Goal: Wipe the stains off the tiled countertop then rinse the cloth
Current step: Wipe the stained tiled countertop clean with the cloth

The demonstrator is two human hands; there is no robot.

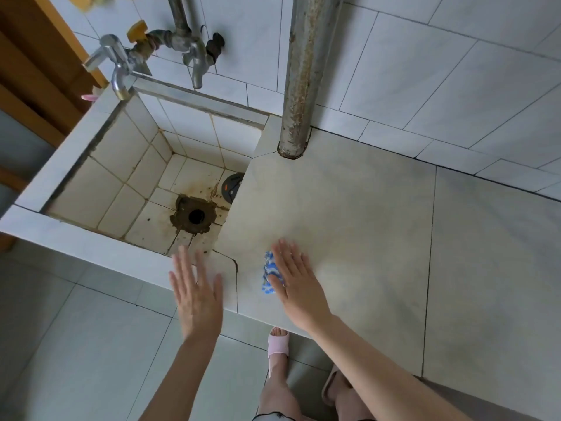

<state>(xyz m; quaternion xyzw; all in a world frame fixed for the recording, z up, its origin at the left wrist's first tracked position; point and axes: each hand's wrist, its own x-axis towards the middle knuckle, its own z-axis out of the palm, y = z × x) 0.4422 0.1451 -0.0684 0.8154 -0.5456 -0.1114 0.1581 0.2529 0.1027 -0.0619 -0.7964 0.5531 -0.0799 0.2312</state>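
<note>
A blue and white cloth [270,273] lies on the pale tiled countertop [358,226] near its front left corner. My right hand [296,279] presses flat on the cloth with straight fingers, covering most of it. My left hand [197,291] hovers with spread, straight fingers over the front rim of the tiled sink [100,235], holding nothing. Faint greyish smears show on the countertop to the right of the cloth.
The sink basin has a rusty, dirty drain hole [196,216] and a dark round stopper [233,187] by its right wall. Two metal taps [121,72] [197,66] hang over the basin. A rusty vertical pipe [299,80] meets the countertop at the back. My slippered feet [277,343] stand below.
</note>
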